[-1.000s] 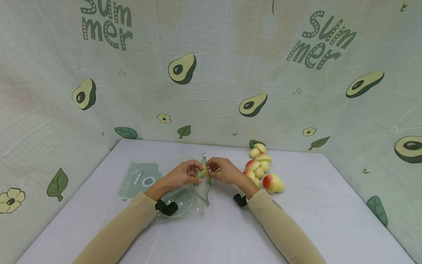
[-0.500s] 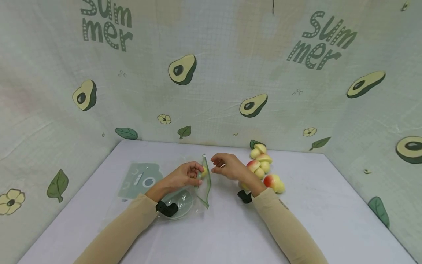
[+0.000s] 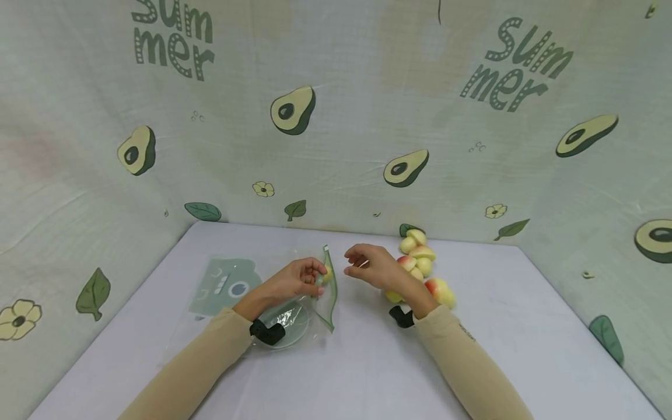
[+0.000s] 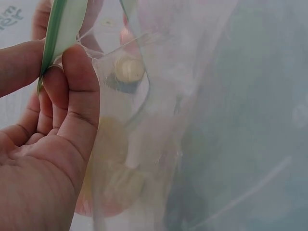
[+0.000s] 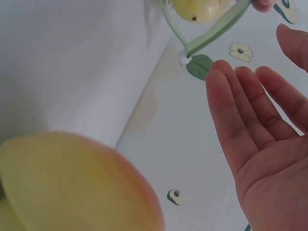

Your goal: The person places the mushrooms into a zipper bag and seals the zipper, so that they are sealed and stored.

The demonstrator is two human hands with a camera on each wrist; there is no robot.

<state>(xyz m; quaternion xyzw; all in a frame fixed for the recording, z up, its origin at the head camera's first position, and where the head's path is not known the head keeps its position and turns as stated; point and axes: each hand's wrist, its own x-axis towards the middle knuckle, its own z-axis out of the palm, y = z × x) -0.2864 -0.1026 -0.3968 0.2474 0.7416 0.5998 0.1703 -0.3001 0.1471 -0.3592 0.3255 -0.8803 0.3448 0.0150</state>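
Clear plastic bag [image 3: 293, 322] lies left of bench [image 3: 525, 326] centre; left hand [image 3: 295, 279] grip pinches its green rim [image 4: 55, 36]. Right hand [image 3: 377, 267] grip released, near yellow-red pieces [image 3: 423, 265]. Backdrop [image 3: 346, 64] reads "Summer" twice; right sleeve [image 3: 469, 367] lettering illegible. Dark spot on yellow piece [image 5: 196, 8] at bag mouth: right wrist view only.

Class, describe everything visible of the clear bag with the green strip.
The bag looks like thin, clear plastic with a grey-green print, a green strip along its open mouth and a white tab at the strip's far end. It lies on the table, mouth raised, edge pinched by the left hand; a yellow piece shows inside.
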